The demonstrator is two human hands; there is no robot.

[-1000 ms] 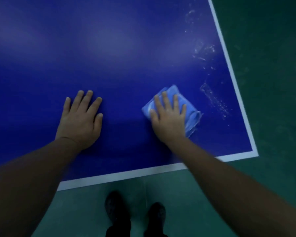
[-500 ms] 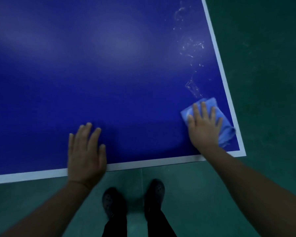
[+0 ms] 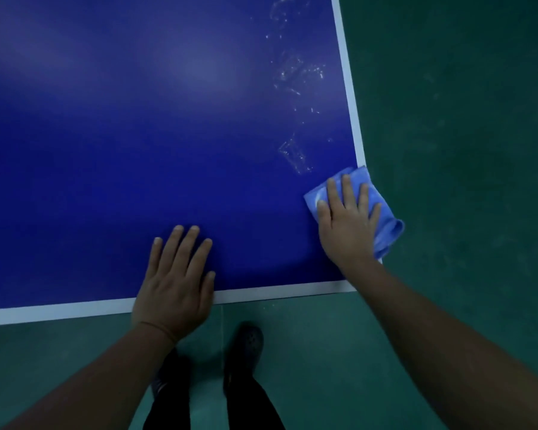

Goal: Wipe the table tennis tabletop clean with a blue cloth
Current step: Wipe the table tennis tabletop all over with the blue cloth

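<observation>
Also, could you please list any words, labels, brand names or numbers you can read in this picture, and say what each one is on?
There are none to read.
Tabletop: plain blue with a white border, only whitish smears near the right edge.
Cloth: plain blue, no tag showing.
Shoes: too dark to tell any marking.
Floor: plain green.

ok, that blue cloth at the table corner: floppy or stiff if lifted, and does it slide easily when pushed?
Probably floppy: the blue cloth is bunched in soft folds and droops past the tabletop edge. Likely light, since the flat right hand alone keeps it pressed down. It should slide readily on the smooth, glossy surface, though it may bunch up further rather than move as one piece.
</observation>
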